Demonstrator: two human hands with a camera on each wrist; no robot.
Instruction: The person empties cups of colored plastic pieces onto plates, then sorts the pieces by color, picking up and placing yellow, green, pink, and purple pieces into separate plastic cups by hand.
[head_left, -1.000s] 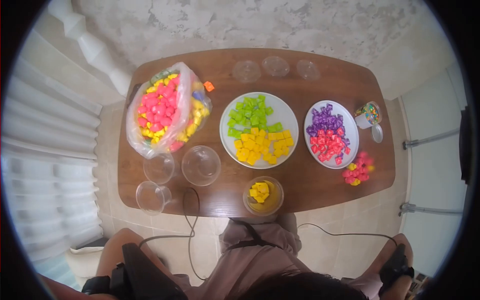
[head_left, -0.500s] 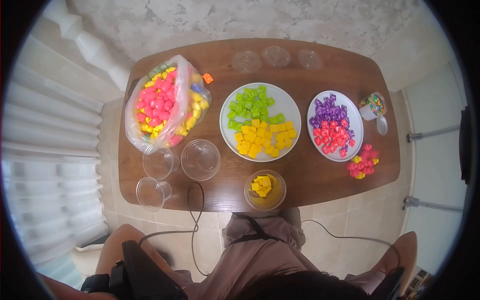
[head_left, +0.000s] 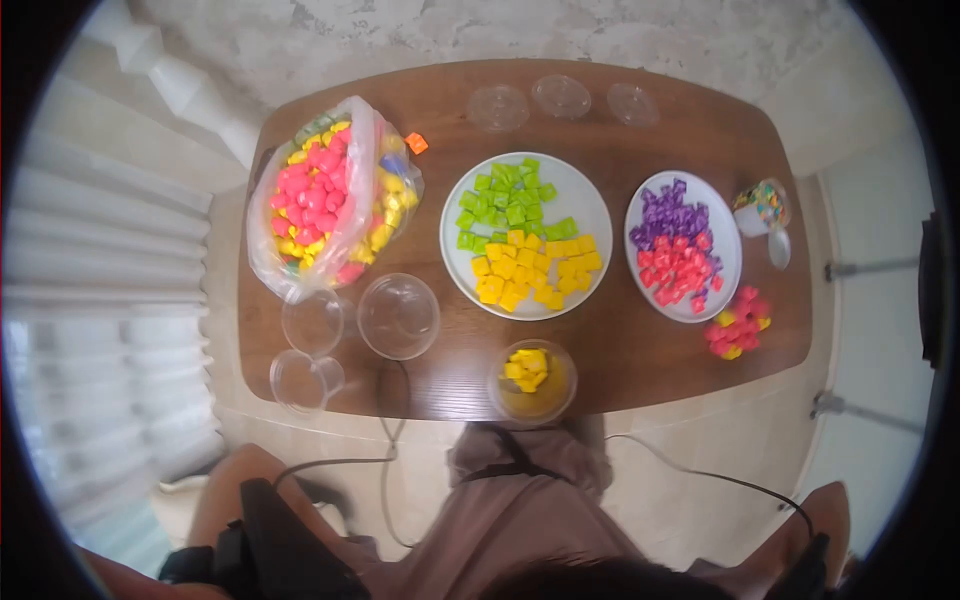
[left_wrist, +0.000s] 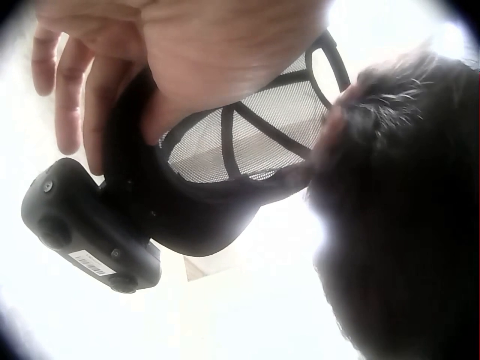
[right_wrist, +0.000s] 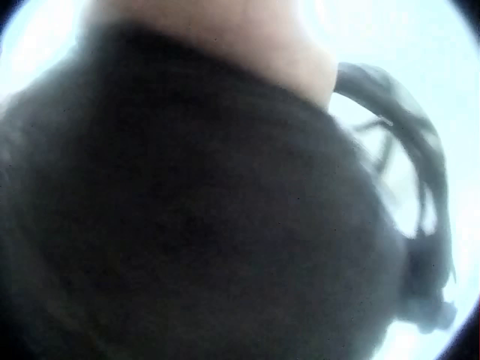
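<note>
In the left wrist view, my left hand [left_wrist: 217, 45] grips the brim of a black mesh cap [left_wrist: 199, 221] between thumb and fingers. A black camera [left_wrist: 90, 225] is fixed to the brim, and dark hair [left_wrist: 405, 202] lies against the cap's right side. Only part of my right hand or wrist [right_wrist: 232, 37] shows at the top of the right wrist view; its fingers are hidden. Dark hair [right_wrist: 195, 195] fills most of that view, with the cap's blurred edge [right_wrist: 420, 135] to the right. Neither hand appears in the head view.
A table [head_left: 450, 380] bears a bag of pink and yellow pieces [head_left: 315, 190], a round plate [head_left: 460, 280] with green and yellow pieces, and an oval plate [head_left: 727, 240] with purple and red ones. A tub [head_left: 540, 410] holds yellow pieces; other clear tubs [head_left: 398, 316] stand left.
The head view has tilted and shifted, so the table sits higher in it. At lower right, the right arm has moved slightly right. Items on the table look unchanged.
</note>
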